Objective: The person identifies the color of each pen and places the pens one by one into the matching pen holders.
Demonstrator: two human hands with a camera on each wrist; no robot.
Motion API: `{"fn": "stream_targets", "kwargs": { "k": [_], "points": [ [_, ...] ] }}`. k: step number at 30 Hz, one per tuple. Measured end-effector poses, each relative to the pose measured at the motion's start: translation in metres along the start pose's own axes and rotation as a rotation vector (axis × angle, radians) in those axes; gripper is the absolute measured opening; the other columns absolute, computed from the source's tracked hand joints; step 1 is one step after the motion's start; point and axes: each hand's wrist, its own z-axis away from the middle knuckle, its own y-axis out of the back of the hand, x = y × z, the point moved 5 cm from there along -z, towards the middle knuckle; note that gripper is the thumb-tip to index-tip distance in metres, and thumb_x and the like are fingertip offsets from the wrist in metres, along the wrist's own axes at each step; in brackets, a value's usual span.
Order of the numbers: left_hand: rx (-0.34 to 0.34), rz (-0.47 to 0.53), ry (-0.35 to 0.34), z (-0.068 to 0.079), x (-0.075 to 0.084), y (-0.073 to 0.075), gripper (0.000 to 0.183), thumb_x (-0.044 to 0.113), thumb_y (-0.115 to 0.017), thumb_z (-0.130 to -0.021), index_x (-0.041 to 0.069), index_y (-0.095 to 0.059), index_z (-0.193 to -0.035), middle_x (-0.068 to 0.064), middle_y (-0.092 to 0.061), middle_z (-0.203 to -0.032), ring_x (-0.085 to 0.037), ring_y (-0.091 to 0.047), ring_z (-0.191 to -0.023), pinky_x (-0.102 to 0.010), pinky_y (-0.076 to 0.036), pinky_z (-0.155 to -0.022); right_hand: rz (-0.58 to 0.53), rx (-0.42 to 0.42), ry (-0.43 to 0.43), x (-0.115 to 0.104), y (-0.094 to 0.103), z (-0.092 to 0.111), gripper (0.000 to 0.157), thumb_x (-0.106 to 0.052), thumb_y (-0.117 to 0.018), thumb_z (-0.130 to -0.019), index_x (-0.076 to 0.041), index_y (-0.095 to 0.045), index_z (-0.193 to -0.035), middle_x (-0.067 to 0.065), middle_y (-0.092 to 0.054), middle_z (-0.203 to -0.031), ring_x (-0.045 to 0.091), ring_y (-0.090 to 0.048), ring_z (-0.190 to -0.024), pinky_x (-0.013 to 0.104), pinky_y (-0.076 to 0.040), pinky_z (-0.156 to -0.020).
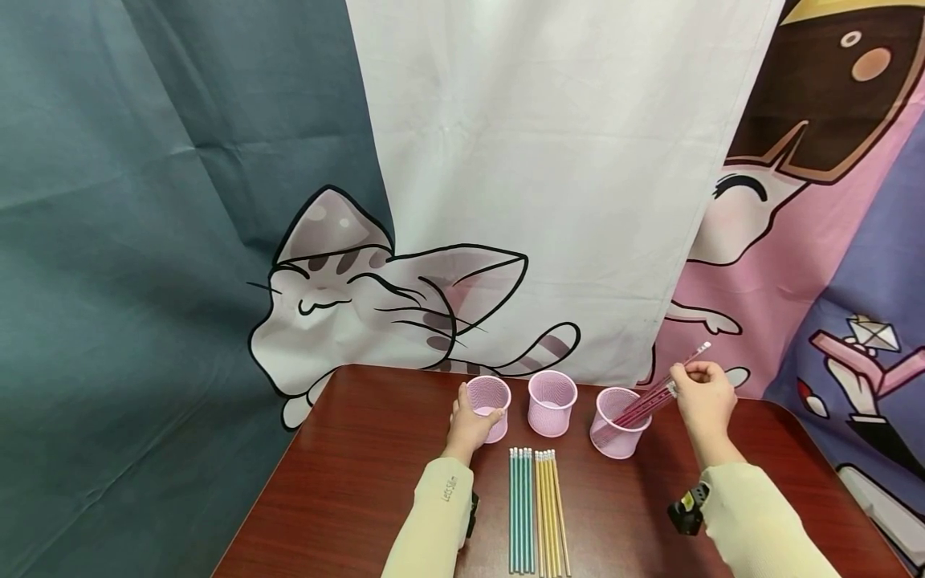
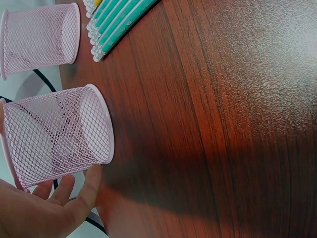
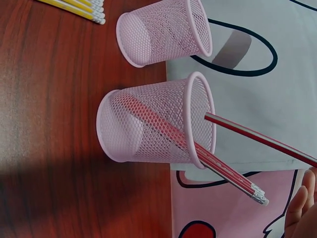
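Note:
My left hand (image 1: 470, 419) holds the leftmost pink mesh pencil cup (image 1: 499, 393), with fingers along its left side and the thumb across the front. In the left wrist view, the fingers (image 2: 89, 188) lie along the side of that cup (image 2: 59, 134). My right hand (image 1: 704, 397) pinches a red pencil (image 3: 262, 139) near its eraser end. The pencil slants down, its lower end at the mouth of the rightmost mesh cup (image 3: 153, 124). More red pencils (image 3: 223, 167) lean inside this cup, their white erasers sticking out past the rim.
A middle mesh cup (image 1: 552, 405) stands between the other two. In front lie a row of teal pencils (image 1: 521, 514) and a row of yellow pencils (image 1: 551, 514), side by side on the brown wooden table (image 1: 347, 482). A printed cloth (image 1: 549, 160) hangs behind the table's back edge.

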Motion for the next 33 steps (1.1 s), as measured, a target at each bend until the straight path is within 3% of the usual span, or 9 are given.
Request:
{"fn": "stream_targets", "kwargs": {
  "k": [21, 27, 33],
  "points": [
    [-0.007, 0.011, 0.002, 0.0, 0.0, 0.001, 0.095, 0.03, -0.079, -0.071, 0.008, -0.023, -0.145, -0.025, -0.037, -0.135, -0.046, -0.038, -0.119, -0.058, -0.035, -0.092, 0.145, -0.096, -0.036, 0.016, -0.007, 0.011, 0.021, -0.027, -0.061, -0.081, -0.007, -0.06, -0.087, -0.015, -0.05, -0.062, 0.003, -0.044, -0.057, 0.023, -0.035, -0.053],
    [-0.003, -0.001, 0.01, 0.001, 0.0, 0.001, 0.095, 0.033, -0.078, -0.071, 0.009, -0.023, -0.145, -0.024, -0.038, -0.134, -0.045, -0.039, -0.118, -0.056, -0.037, -0.092, 0.169, -0.147, -0.075, 0.025, -0.01, 0.013, 0.026, -0.029, -0.06, -0.082, -0.005, -0.061, -0.091, -0.012, -0.055, -0.063, -0.001, -0.045, -0.054, 0.021, -0.038, -0.052],
    [0.003, -0.001, 0.013, 0.001, 0.0, 0.001, 0.095, 0.033, -0.079, -0.071, 0.009, -0.023, -0.145, -0.024, -0.038, -0.134, -0.045, -0.038, -0.119, -0.056, -0.036, -0.092, 0.117, -0.178, -0.156, 0.039, -0.014, 0.017, 0.031, -0.031, -0.061, -0.083, -0.001, -0.061, -0.093, -0.014, -0.056, -0.054, -0.005, -0.049, -0.046, 0.019, -0.038, -0.051]
  ]
}}
